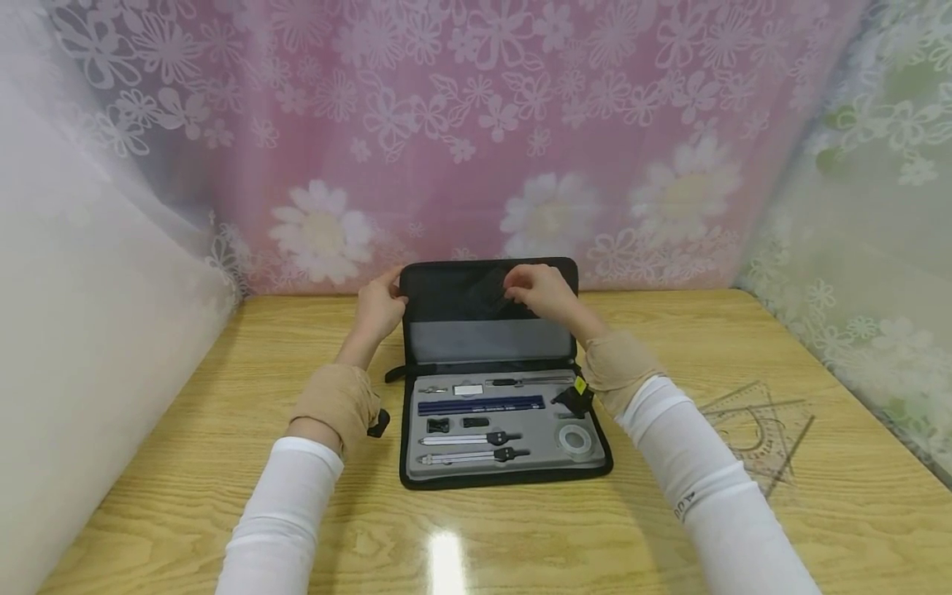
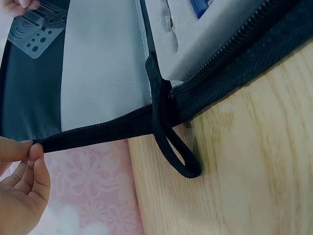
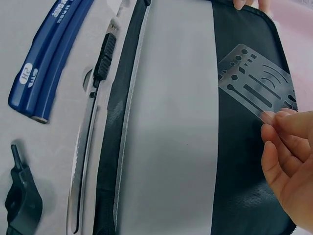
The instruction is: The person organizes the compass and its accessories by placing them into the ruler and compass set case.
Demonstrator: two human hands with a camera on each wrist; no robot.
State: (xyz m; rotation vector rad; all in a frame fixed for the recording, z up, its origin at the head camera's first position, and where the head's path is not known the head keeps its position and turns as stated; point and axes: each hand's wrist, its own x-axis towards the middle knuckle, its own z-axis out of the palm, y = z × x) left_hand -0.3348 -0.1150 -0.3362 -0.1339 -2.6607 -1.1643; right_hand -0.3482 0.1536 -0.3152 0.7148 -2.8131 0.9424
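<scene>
A black zip case (image 1: 506, 479) lies unfolded on the table, its lid raised at the back. My left hand (image 1: 381, 306) pinches the lid's left edge between thumb and fingers. With thumb and fingertips my right hand (image 1: 546, 291) holds a clear drawing template (image 3: 257, 83) by one corner, in front of the black upper part of the lid. The template's lower corner is at the edge of the grey pocket (image 3: 166, 122); whether it is inside cannot be told. In the grey tray sit blue pencils (image 1: 479, 405), a utility knife (image 3: 93, 122) and two compasses (image 1: 468, 454).
Clear set squares and a protractor (image 1: 759, 438) lie on the table to the right, beyond my right forearm. A roll of tape (image 1: 574, 441) sits in the tray's right corner. A wrist loop (image 2: 178, 156) sticks out at the hinge's left. A floral curtain (image 1: 461, 149) hangs behind.
</scene>
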